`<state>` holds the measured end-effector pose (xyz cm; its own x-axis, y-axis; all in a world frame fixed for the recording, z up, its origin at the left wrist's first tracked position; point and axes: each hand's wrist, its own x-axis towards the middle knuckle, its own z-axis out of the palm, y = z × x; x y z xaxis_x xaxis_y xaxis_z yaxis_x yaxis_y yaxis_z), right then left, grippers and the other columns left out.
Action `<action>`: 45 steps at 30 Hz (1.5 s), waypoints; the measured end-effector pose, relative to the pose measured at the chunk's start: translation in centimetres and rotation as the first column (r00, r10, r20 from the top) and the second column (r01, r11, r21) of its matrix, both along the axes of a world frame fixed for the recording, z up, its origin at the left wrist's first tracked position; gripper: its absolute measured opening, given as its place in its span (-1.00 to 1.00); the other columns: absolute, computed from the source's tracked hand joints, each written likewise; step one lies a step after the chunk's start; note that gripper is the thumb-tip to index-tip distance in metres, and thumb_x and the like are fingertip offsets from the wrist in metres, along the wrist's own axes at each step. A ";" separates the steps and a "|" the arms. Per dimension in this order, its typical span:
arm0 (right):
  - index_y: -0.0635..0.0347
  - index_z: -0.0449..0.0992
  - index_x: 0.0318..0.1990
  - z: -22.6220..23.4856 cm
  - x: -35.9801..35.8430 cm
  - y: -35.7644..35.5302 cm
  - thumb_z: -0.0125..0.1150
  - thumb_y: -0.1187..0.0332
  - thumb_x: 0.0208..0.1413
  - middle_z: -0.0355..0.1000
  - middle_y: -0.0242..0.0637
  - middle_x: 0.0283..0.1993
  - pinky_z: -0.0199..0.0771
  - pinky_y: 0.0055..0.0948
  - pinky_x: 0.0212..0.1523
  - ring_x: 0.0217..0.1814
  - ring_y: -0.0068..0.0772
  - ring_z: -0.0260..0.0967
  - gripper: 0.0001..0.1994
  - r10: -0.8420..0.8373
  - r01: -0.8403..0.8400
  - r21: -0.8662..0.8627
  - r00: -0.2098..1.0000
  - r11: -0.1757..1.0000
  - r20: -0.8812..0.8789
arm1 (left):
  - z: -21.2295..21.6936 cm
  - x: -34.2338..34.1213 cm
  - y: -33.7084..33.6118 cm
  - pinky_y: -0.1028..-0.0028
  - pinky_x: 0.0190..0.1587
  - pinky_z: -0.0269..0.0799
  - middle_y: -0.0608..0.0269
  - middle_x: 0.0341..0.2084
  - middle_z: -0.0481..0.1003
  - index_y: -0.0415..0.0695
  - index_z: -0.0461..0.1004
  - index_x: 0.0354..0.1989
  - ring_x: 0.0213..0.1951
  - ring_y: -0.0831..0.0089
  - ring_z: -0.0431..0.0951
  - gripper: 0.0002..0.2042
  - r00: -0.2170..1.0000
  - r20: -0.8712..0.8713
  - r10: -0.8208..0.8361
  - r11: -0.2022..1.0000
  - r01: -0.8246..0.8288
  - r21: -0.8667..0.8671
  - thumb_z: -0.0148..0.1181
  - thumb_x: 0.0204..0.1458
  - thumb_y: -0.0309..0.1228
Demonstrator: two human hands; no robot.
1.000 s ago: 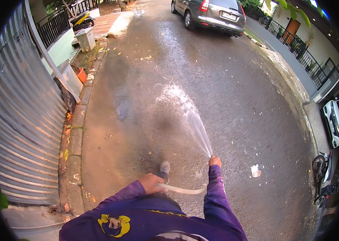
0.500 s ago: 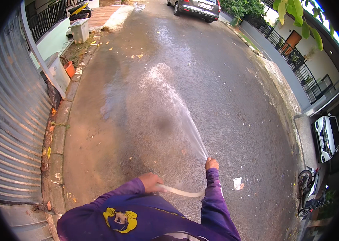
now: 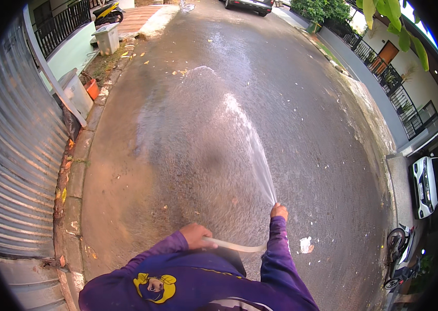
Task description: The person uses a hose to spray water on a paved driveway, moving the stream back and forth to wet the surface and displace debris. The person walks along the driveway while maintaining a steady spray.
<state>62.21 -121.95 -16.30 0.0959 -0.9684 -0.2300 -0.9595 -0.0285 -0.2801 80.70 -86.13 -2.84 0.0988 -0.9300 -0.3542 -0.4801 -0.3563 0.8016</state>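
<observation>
A pale, translucent hose (image 3: 239, 247) runs in a curve between my two hands. My left hand (image 3: 196, 237) is closed around it just in front of my body. My right hand (image 3: 279, 211), farther forward and to the right, is wrapped round the hose's end, which the fingers mostly hide. A fanned spray of water (image 3: 255, 147) shoots from there, forward and to the left. It lands on the wet asphalt road (image 3: 322, 171). Past my right forearm the hose is out of sight.
A corrugated metal sheet (image 3: 22, 155) and a kerb (image 3: 76, 202) line the left side, with an orange pot (image 3: 91, 88) and a pale bin (image 3: 107, 40). Crumpled white litter (image 3: 306, 244) lies right of my arm. A motorcycle (image 3: 399, 254) and white car (image 3: 426, 186) stand at right, another car (image 3: 250, 5) far ahead.
My right hand has shifted slightly right, and the spray's dense part has swung to the right with it. The car ahead sits higher in the view. Both hands keep their hold on the hose.
</observation>
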 end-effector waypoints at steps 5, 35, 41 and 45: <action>0.31 0.62 -0.15 -1.0 1.2 -5.6 -0.14 -0.03 0.23 0.53 0.20 -0.06 0.44 0.02 0.14 0.04 0.25 0.49 -0.45 0.094 -0.094 -0.018 0.996 0.995 0.007 | 0.2 -3.4 -3.1 0.17 -0.23 0.46 0.02 -0.55 0.57 -0.08 0.64 -0.39 -0.37 0.02 0.61 -0.53 0.990 -0.002 0.138 0.990 -0.138 0.014 0.28 -0.01 0.15; 0.23 0.64 -0.18 -1.3 -10.8 -21.5 -0.09 0.08 0.19 0.54 0.20 -0.17 0.44 0.09 0.07 -0.02 0.28 0.49 -0.56 0.175 -0.165 -0.071 0.966 0.984 0.189 | 1.4 -21.8 -16.7 0.14 -0.17 0.47 -0.07 -0.41 0.59 -0.10 0.62 -0.30 -0.26 -0.05 0.61 -0.50 0.959 0.078 0.274 0.960 -0.277 0.041 0.23 0.04 0.17; 0.25 0.65 -0.19 -2.8 -10.2 -19.9 -0.08 0.08 0.17 0.55 0.16 -0.20 0.44 0.08 0.06 -0.07 0.29 0.50 -0.55 0.271 -0.259 -0.087 0.942 0.962 0.198 | 2.0 -22.8 -15.8 0.14 -0.17 0.47 -0.07 -0.39 0.59 -0.11 0.62 -0.31 -0.24 -0.06 0.60 -0.52 0.949 0.073 0.308 0.951 -0.310 0.017 0.23 0.04 0.13; 0.28 0.64 -0.20 -1.6 -10.7 -18.1 -0.09 0.07 0.18 0.55 0.19 -0.19 0.44 0.06 0.07 -0.06 0.28 0.50 -0.53 0.208 -0.209 -0.012 0.963 0.978 0.172 | 1.8 -23.2 -14.8 0.15 -0.16 0.48 -0.06 -0.38 0.60 -0.11 0.62 -0.31 -0.24 -0.04 0.61 -0.53 0.941 0.078 0.328 0.944 -0.330 0.002 0.25 0.04 0.12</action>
<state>51.52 -140.07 -17.94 0.3344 -0.9213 -0.1984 -0.8699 -0.2208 -0.4410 57.48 -100.97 -1.02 0.4252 -0.8359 -0.3470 -0.3928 -0.5159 0.7613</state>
